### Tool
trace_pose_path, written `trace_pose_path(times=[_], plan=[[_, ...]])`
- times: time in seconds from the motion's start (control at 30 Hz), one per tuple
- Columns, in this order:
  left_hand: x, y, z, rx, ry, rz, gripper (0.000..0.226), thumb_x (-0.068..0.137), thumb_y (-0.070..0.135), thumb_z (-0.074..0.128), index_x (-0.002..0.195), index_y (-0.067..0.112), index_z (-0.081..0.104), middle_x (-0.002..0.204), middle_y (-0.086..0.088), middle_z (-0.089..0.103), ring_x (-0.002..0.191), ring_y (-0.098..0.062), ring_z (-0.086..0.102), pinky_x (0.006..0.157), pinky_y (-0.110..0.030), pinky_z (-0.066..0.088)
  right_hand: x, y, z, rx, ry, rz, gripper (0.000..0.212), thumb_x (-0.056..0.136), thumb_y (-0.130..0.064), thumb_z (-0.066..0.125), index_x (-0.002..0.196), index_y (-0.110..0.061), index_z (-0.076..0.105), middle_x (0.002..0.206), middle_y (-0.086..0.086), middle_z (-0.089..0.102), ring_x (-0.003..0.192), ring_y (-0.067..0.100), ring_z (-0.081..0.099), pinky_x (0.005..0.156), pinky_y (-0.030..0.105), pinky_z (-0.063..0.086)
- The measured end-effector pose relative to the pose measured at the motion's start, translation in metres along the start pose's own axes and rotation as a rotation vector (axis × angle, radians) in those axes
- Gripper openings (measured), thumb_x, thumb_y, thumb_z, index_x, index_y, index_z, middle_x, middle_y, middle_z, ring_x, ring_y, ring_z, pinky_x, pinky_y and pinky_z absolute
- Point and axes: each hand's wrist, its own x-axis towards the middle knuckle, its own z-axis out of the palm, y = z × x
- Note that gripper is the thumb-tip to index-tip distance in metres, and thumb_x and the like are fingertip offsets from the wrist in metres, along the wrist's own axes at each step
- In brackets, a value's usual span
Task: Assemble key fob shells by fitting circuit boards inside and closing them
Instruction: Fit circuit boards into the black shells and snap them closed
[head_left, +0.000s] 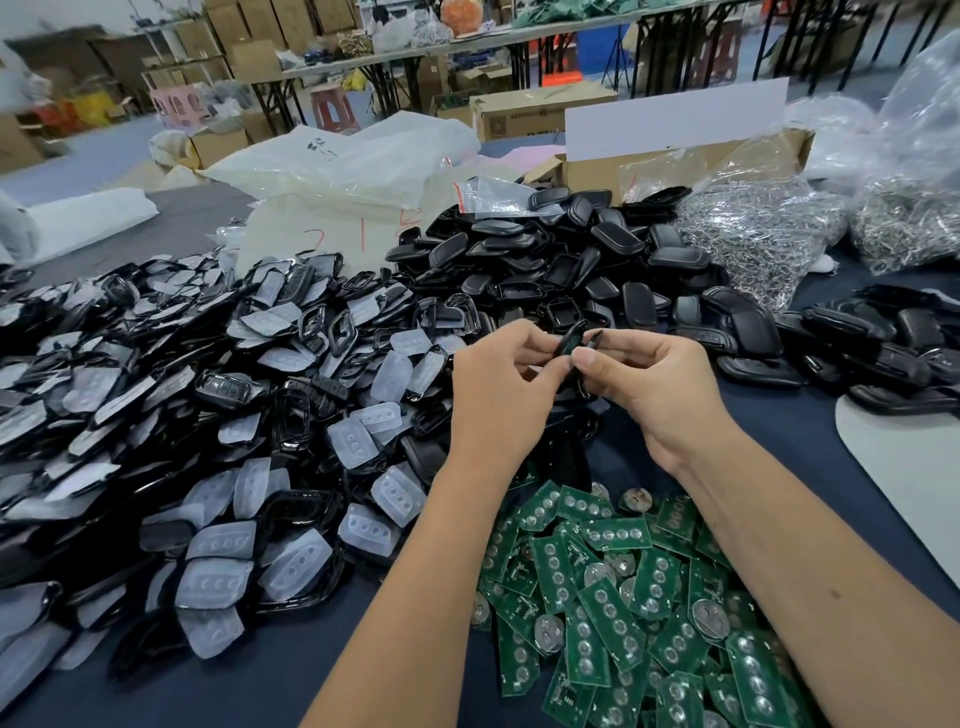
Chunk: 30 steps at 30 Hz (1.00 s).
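Both hands meet above the table's middle on one black key fob shell (571, 340), held edge-on. My left hand (501, 387) pinches its left side and my right hand (652, 384) pinches its right side, thumb on the near edge. Whether a board sits inside it is hidden by my fingers. A heap of green circuit boards (618, 587) lies under my forearms. Front shells with clear button pads (218, 415) cover the left of the table. Black back shells (561, 260) are piled behind my hands.
More black shells (878, 343) lie at the right, beside a white sheet (904, 457). Bags of metal rings (763, 228) and a cardboard box (675, 166) stand at the back right. White plastic bags (343, 171) sit at the back. The table has a dark blue cloth (270, 680).
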Motion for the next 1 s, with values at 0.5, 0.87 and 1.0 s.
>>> trace_pose_path(times=[0.5,0.87,1.0], plan=[[-0.002,-0.001,0.002,0.097,-0.113,0.116,0.029,0.078,0.011,0.085,0.101,0.026,0.081,0.090,0.015,0.072,0.074,-0.006,0.066,0.071,-0.027,0.059,0.002,0.003,-0.001,-0.224,0.137,-0.103,0.028,0.063,-0.046,0.096,0.085,-0.033,0.083,0.083,-0.002,0.081,0.077,0.015,0.078,0.067,0.031,0.060],[0.001,-0.002,-0.004,0.085,-0.084,-0.022,0.028,0.078,0.006,0.086,0.094,0.028,0.083,0.075,0.021,0.071,0.073,0.006,0.065,0.067,-0.008,0.048,0.008,0.001,-0.015,-0.481,-0.015,-0.159,0.042,0.074,-0.053,0.088,0.112,-0.037,0.077,0.101,-0.005,0.078,0.086,0.018,0.076,0.078,0.047,0.064],[0.003,0.000,-0.009,0.125,-0.138,0.022,0.029,0.077,-0.003,0.084,0.097,0.017,0.082,0.083,0.016,0.070,0.074,0.008,0.065,0.071,-0.009,0.050,0.011,0.000,-0.022,-0.478,-0.217,-0.208,0.033,0.082,-0.017,0.088,0.109,-0.035,0.079,0.100,-0.004,0.080,0.087,0.018,0.077,0.080,0.039,0.062]])
